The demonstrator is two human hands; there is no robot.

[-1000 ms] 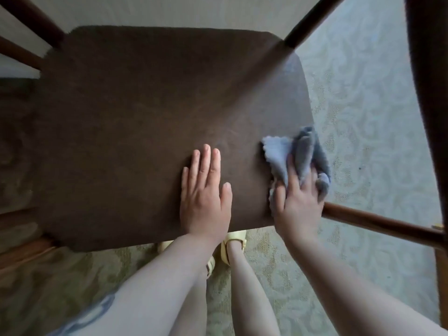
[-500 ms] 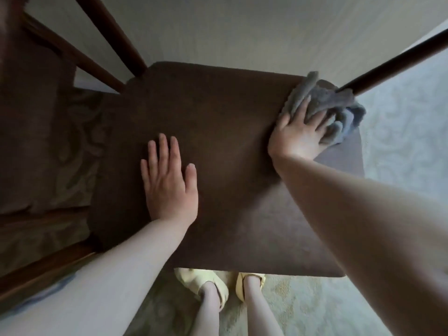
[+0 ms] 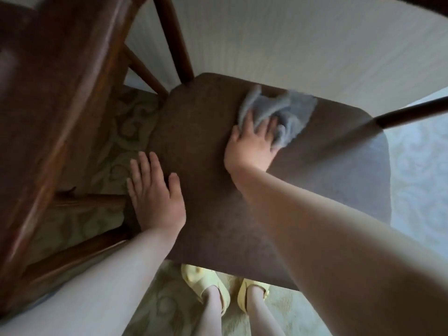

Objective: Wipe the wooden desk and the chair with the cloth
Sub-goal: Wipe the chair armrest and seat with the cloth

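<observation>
The chair's dark brown seat (image 3: 303, 190) fills the middle of the view. A crumpled grey-blue cloth (image 3: 288, 112) lies on the seat's far part. My right hand (image 3: 252, 144) presses on the cloth, with fingers spread over its near folds. My left hand (image 3: 155, 190) rests flat on the seat's left edge, fingers straight. Dark wooden chair spindles (image 3: 177, 42) rise from the seat's far corner.
The wooden desk (image 3: 55, 98), dark and polished, stands close on the left, with its lower rails (image 3: 72, 255) beside the seat. Patterned pale carpet (image 3: 417, 180) lies around the chair. A white wall (image 3: 291, 44) is behind it. My feet in yellow slippers (image 3: 206, 284) stand under the seat's near edge.
My right hand has slid the cloth from the seat's near right edge up to the far right corner, then leftward along the far part. My left hand stays flat, now nearer the seat's left edge.
</observation>
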